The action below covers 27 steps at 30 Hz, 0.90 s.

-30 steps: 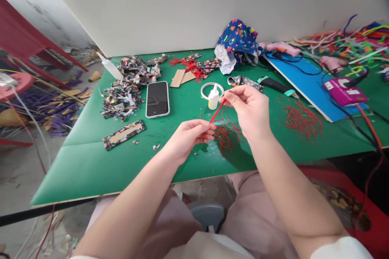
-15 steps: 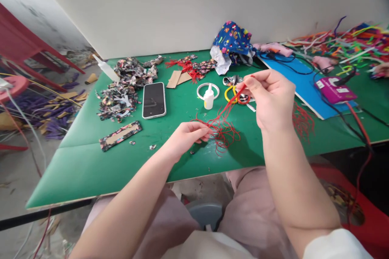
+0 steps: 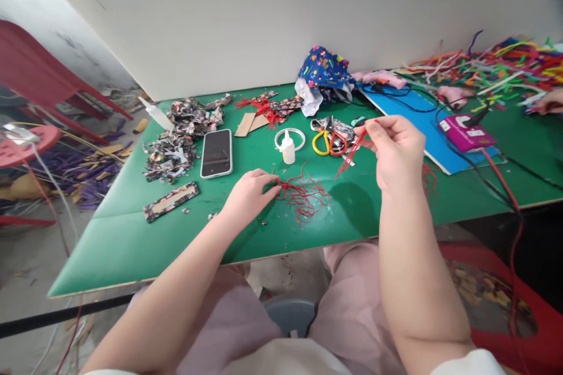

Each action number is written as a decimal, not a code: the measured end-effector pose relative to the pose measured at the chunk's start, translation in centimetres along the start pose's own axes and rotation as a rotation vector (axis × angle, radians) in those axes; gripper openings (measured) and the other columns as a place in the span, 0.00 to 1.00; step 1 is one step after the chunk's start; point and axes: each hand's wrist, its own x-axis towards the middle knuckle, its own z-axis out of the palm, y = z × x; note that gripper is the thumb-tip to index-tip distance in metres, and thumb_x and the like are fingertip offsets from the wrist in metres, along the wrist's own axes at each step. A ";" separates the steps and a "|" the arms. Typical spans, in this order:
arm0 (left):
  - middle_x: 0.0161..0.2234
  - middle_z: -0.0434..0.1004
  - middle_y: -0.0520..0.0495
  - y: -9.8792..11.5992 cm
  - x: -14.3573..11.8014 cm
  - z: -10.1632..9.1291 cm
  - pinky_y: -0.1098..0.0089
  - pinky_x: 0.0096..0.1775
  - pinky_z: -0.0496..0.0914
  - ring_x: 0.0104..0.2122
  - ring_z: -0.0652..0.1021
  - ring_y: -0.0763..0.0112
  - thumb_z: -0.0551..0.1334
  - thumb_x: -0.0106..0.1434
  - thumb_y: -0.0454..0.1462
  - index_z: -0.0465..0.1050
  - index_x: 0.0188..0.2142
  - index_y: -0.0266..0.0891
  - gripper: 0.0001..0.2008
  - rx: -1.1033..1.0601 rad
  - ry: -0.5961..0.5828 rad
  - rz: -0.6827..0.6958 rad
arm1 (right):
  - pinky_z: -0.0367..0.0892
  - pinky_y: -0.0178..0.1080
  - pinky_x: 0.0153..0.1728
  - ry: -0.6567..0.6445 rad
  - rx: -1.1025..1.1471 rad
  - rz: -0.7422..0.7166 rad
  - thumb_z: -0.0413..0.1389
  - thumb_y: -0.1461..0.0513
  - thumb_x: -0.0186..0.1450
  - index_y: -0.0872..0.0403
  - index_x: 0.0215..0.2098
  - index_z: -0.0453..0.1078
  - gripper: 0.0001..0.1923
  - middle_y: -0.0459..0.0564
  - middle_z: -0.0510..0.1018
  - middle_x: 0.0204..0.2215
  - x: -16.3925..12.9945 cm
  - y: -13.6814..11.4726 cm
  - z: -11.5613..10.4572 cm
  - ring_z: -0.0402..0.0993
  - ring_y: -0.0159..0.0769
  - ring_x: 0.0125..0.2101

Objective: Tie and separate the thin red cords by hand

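Observation:
My right hand (image 3: 398,149) is raised above the table, thumb and fingertips pinched on a small bundle of red threads (image 3: 350,155) that hangs down to the left. Low over the green tabletop, my left hand (image 3: 250,199) has its thumb and fingers slightly apart, with the fingertips at the left edge of a loose tangle of red threads (image 3: 305,194). Behind that tangle stand a small white glue bottle (image 3: 288,151) and a white ring (image 3: 300,136). Scissors (image 3: 329,143) with yellow and red handles lie to the right of the bottle.
A phone (image 3: 217,153), floral fabric scraps (image 3: 171,152) and a fabric-edged cardboard strip (image 3: 171,201) lie on the left. Blue patterned cloth (image 3: 323,70) is at the back. On the right are a blue board (image 3: 409,120), a purple power box (image 3: 467,130) and another person's hand (image 3: 552,102).
The bundle in my right hand has come apart from the tangle and moved right. My left hand has shifted left and its fingers have loosened; the tangle lies on the table.

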 end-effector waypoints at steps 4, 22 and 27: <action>0.41 0.74 0.41 1.4 1.5 0.8 0.63 0.45 0.66 0.42 0.73 0.60 0.55 0.63 0.42 0.74 0.45 0.36 0.16 0.179 -0.040 0.076 | 0.73 0.34 0.27 -0.057 0.008 0.069 0.61 0.59 0.57 0.54 0.28 0.70 0.07 0.45 0.78 0.24 0.2 0.7 -0.4 0.76 0.30 0.25; 0.29 0.76 0.48 3.7 2.5 0.1 0.68 0.34 0.69 0.29 0.75 0.69 0.54 0.62 0.41 0.70 0.32 0.38 0.10 -0.248 0.006 -0.064 | 0.74 0.36 0.30 -0.032 0.096 0.056 0.60 0.58 0.58 0.53 0.30 0.68 0.07 0.44 0.78 0.25 1.0 0.2 -2.9 0.76 0.31 0.27; 0.28 0.78 0.47 5.0 3.3 -2.3 0.67 0.35 0.70 0.29 0.77 0.70 0.59 0.58 0.44 0.72 0.32 0.36 0.12 -0.613 0.081 -0.154 | 0.73 0.35 0.28 -0.030 0.121 0.101 0.61 0.58 0.56 0.53 0.29 0.68 0.08 0.43 0.77 0.24 1.1 0.0 -3.1 0.75 0.30 0.26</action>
